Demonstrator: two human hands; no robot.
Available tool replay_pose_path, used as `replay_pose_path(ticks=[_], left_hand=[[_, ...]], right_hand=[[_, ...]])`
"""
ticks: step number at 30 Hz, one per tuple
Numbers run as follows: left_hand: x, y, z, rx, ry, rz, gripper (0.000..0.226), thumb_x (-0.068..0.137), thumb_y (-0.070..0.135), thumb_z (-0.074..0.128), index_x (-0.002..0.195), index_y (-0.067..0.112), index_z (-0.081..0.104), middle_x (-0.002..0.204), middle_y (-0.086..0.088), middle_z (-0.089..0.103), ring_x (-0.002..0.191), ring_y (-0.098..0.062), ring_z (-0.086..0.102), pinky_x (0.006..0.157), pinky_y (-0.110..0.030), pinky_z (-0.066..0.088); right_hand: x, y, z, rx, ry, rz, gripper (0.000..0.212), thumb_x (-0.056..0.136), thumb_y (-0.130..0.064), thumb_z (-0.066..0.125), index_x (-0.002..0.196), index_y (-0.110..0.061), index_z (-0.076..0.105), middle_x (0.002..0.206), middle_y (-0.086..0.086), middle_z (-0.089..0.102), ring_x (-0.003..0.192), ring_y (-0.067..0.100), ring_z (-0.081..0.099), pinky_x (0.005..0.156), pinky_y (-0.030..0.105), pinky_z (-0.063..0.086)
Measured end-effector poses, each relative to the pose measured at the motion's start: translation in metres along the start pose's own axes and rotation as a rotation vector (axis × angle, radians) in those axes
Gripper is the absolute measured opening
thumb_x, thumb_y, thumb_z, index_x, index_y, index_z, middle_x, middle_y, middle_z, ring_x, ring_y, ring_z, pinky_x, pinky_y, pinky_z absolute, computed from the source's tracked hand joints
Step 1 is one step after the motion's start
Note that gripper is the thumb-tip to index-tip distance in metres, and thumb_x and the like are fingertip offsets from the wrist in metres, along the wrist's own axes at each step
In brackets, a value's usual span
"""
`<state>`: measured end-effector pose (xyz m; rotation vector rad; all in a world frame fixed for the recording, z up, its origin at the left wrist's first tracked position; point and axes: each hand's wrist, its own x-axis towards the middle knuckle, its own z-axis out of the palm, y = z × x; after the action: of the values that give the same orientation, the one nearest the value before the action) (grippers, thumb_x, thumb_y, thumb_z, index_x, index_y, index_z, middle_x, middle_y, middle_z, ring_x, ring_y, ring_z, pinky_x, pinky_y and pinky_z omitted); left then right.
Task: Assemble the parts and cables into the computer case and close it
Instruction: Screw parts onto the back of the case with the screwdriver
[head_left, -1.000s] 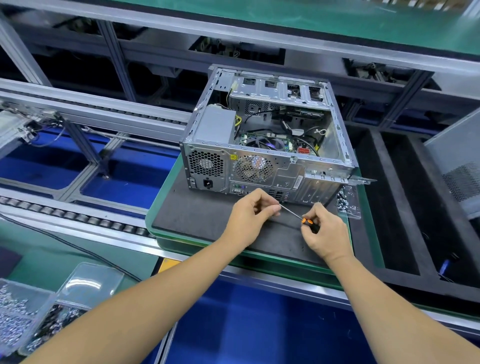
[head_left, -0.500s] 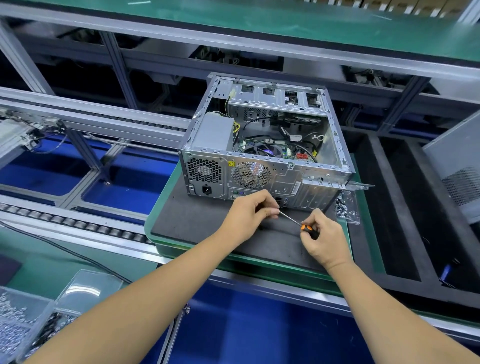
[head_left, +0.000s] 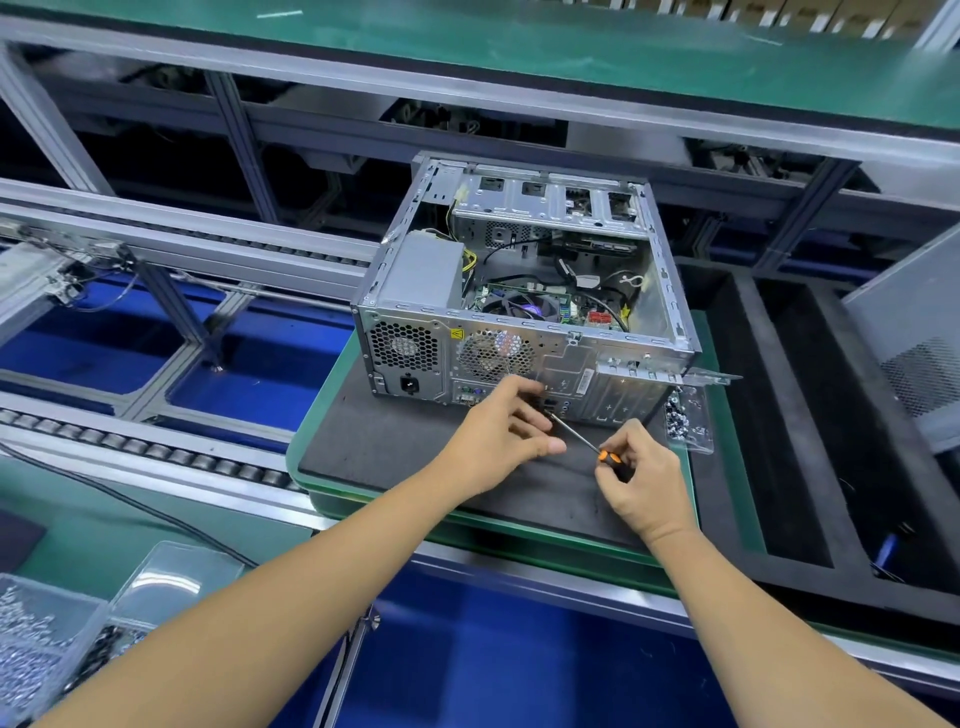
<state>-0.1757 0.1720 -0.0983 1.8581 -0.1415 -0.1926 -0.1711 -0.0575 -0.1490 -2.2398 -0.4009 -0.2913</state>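
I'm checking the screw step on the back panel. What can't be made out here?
Head view only:
- Screwdriver tip and any screw: hidden behind the left hand.
- Handle: mostly wrapped by the right hand.
- Computer case rear ports: partly covered, too small to identify.

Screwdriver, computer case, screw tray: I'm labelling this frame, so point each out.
screwdriver (head_left: 576, 435): head view, bare metal shaft.
computer case (head_left: 558, 366): head view, rear panel.
screw tray (head_left: 696, 421): head view, clear tray floor.
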Motion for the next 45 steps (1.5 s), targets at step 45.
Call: replay_pose_path(ticks=[45], left_hand=[[0.092, 0.105, -0.111, 0.504, -0.459, 0.025, 0.023, 0.104, 0.012, 0.05, 0.081, 0.016, 0.052, 0.075, 0.003, 0.046, 0.071, -0.014, 0.04, 0.072, -0.031, 0.032]], right_hand=[[0.0, 0.0, 0.0, -0.024, -0.011, -0.013, 0.017, 0.075, -0.028, 0.056, 0.086, -0.036, 0.046, 0.082, -0.012, 0.061, 0.068, 0.015, 0.057, 0.059, 0.021, 0.044]])
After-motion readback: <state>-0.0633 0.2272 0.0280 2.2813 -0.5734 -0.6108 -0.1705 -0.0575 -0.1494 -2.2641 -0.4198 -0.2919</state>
